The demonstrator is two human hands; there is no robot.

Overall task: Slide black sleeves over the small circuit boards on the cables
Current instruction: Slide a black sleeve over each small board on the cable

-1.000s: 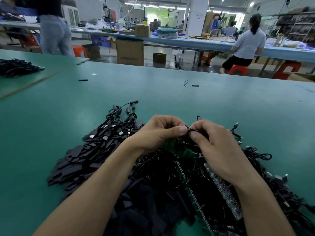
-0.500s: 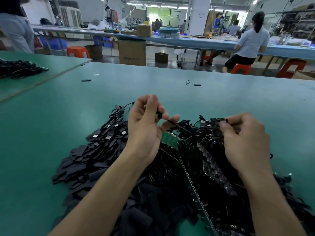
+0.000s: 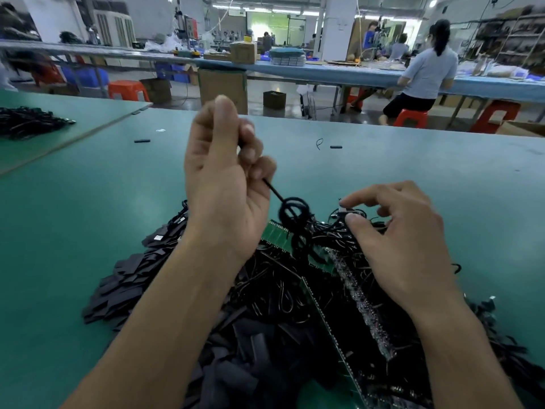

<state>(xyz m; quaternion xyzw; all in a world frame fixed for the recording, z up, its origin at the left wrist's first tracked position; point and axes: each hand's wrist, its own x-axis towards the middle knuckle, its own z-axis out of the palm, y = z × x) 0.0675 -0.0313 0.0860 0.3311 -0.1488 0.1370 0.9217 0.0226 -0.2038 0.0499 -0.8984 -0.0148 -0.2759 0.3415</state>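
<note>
My left hand [image 3: 224, 178] is raised above the green table [image 3: 88, 202], fingers curled round the end of a black cable [image 3: 292, 214] that hangs coiled below it. My right hand [image 3: 395, 240] rests low on the heap of black cables [image 3: 295, 290], thumb and forefinger pinching a small cable end there. Flat black sleeves [image 3: 124, 284] lie piled to the left of my left forearm. Green circuit board strips [image 3: 318, 299] show between the cables. What my left fingers cover is hidden.
Two loose black sleeves [image 3: 142, 140] [image 3: 335, 147] lie further out on the table. Another cable heap [image 3: 26, 122] sits on the neighbouring table at far left. Beyond are a long blue bench, cardboard boxes, red stools and a seated person [image 3: 424, 72].
My hands parted from the joint pinch. The left hand rose, drawing a cable up out of the heap, while the right hand dropped to the pile on the right.
</note>
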